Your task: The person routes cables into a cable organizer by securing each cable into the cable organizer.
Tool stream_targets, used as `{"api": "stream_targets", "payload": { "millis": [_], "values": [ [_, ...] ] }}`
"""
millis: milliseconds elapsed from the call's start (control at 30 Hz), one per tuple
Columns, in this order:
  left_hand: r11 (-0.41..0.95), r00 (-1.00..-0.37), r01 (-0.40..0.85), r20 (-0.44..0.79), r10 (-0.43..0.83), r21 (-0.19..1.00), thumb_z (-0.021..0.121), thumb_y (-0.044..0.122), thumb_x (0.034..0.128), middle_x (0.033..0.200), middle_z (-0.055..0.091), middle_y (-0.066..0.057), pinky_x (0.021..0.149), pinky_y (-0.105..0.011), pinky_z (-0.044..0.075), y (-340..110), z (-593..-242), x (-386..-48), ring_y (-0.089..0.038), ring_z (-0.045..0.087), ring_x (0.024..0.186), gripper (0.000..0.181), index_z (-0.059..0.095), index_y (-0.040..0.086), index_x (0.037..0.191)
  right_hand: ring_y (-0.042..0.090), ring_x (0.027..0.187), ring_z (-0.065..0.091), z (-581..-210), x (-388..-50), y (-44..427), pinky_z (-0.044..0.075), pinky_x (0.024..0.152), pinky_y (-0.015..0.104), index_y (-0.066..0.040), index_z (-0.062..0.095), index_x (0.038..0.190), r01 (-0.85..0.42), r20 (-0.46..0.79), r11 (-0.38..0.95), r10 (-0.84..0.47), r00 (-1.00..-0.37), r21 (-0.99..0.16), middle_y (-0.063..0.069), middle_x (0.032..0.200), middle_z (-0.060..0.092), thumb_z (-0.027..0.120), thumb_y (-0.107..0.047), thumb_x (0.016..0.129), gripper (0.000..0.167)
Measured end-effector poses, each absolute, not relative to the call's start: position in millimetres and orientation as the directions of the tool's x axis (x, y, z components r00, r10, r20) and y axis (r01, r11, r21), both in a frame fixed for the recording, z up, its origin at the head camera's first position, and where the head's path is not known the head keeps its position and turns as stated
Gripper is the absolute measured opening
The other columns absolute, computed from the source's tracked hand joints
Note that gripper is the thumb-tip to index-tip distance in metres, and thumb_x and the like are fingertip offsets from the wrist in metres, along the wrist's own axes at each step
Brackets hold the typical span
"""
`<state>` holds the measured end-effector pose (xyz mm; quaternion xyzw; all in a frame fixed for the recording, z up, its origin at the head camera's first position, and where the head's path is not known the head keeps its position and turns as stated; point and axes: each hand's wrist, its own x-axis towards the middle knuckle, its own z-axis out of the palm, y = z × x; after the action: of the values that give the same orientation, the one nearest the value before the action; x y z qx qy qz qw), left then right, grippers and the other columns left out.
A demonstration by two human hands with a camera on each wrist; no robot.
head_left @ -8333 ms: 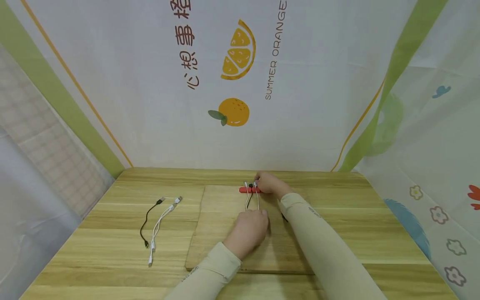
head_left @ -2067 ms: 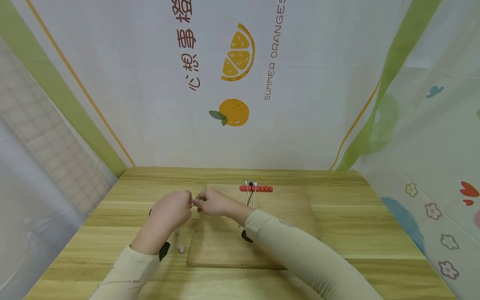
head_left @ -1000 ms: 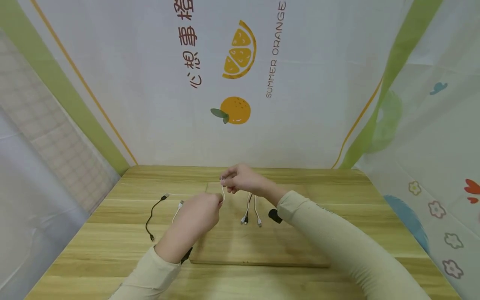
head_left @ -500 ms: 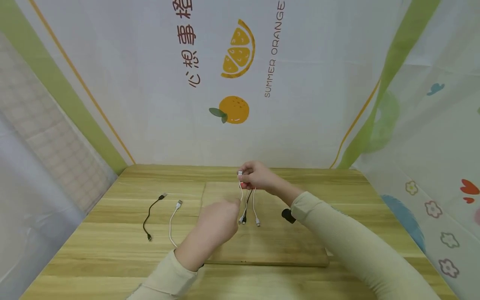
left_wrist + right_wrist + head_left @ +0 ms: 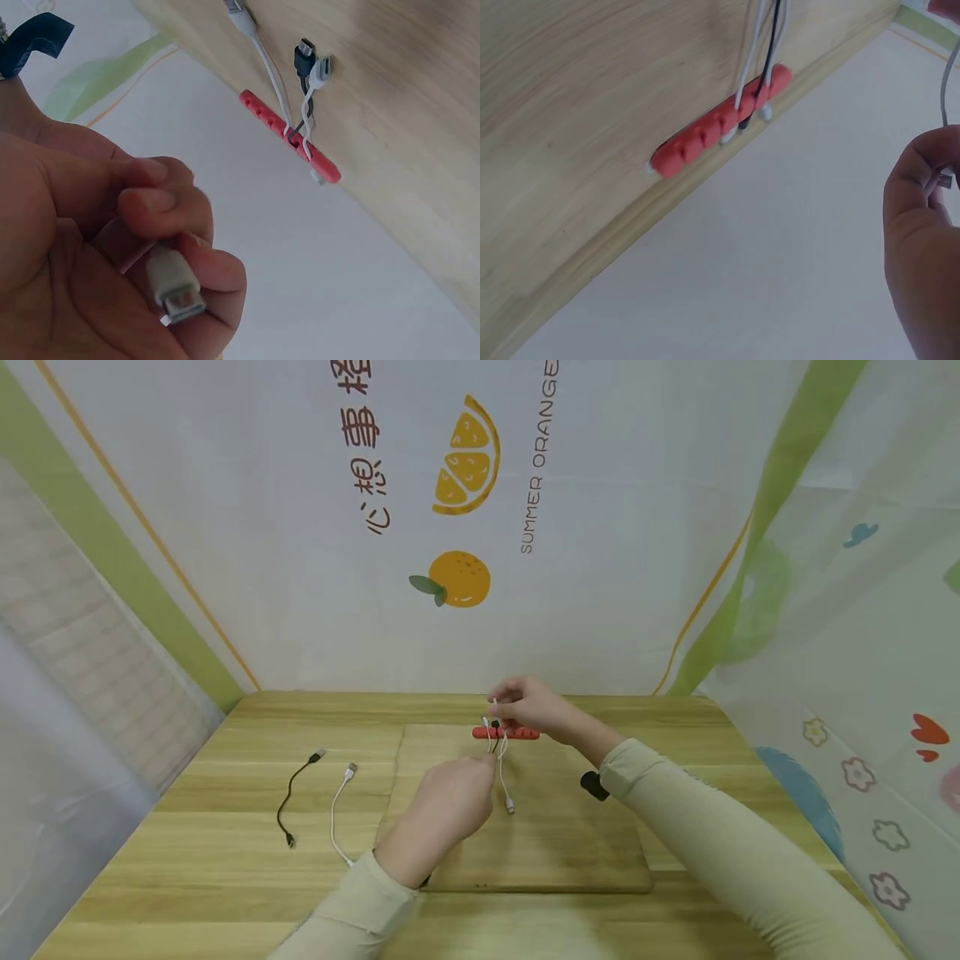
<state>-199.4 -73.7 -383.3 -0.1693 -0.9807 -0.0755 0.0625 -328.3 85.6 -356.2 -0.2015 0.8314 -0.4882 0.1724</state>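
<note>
A white charging cable [image 5: 946, 82] is stretched between my two hands above the wooden board. My left hand [image 5: 446, 797] curls round its lower end, and the USB-C type plug [image 5: 174, 283] pokes out between the fingers in the left wrist view. With thumb and fingers, my right hand [image 5: 536, 706] pinches the cable near its other plug, just above a red cable clip [image 5: 724, 118]. Two white cables and a black cable [image 5: 772, 49] sit in neighbouring slots of that clip; the slots towards its other end hold nothing. My left hand partly covers the cables' lower ends in the head view.
The clip lies along the far edge of the wooden board [image 5: 570, 843]. Left of the board, a short black cable [image 5: 283, 802] and a white cable [image 5: 333, 817] lie on the table [image 5: 225, 877]. A printed cloth [image 5: 615, 568] hangs behind.
Both hands left the clip, and one of the two white cables at the left was picked up. Over the last second they carried it right, to above the clip.
</note>
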Motion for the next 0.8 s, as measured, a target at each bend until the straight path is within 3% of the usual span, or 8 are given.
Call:
{"api": "stream_targets", "payload": {
  "millis": [200,433,600,800],
  "values": [
    [0.918,-0.924,0.375,0.134,0.359,0.126,0.071,0.005,0.0917,0.071,0.065,-0.002,0.047,-0.033,0.045,-63,-392,-207,-0.013,0.052,0.056,0.014,0.07,0.007,0.105,0.026,0.089,0.068,-361,-339,97,0.061,0.082,0.034,0.004,0.062,0.137,-0.17,-0.072,0.475,-0.451,-0.89,-0.863,0.013,0.107,0.067,0.06,-0.009,0.108,0.033],
    [0.893,-0.885,0.448,0.162,0.437,0.04,0.074,0.009,0.0897,0.076,0.07,-0.002,0.048,-0.034,0.049,-41,-406,-207,-0.014,0.062,0.061,0.004,0.072,0.011,0.093,0.032,0.093,0.071,-380,-353,104,0.061,0.091,0.052,0.006,0.065,0.133,-0.191,-0.042,0.527,-0.397,-0.917,-0.828,0.022,0.112,0.071,0.063,-0.009,0.106,0.031],
    [0.883,-0.873,0.468,0.177,0.454,0.046,0.072,0.01,0.0907,0.079,0.071,-0.001,0.05,-0.035,0.052,-31,-418,-213,-0.019,0.068,0.069,0.003,0.072,0.013,0.089,0.034,0.086,0.072,-400,-364,104,0.06,0.076,0.044,0.012,0.065,0.13,-0.198,-0.044,0.554,-0.392,-0.919,-0.809,0.032,0.116,0.071,0.065,-0.008,0.105,0.032],
    [0.888,-0.89,0.448,0.149,0.431,0.108,0.064,0.011,0.0972,0.078,0.068,-0.002,0.052,-0.034,0.054,-27,-428,-230,-0.015,0.065,0.07,0.016,0.073,0.01,0.084,0.025,0.082,0.074,-415,-376,100,0.062,0.074,0.036,0.012,0.064,0.131,-0.158,-0.069,0.557,-0.363,-0.929,-0.815,0.026,0.113,0.073,0.065,-0.008,0.104,0.033]
  ]
}}
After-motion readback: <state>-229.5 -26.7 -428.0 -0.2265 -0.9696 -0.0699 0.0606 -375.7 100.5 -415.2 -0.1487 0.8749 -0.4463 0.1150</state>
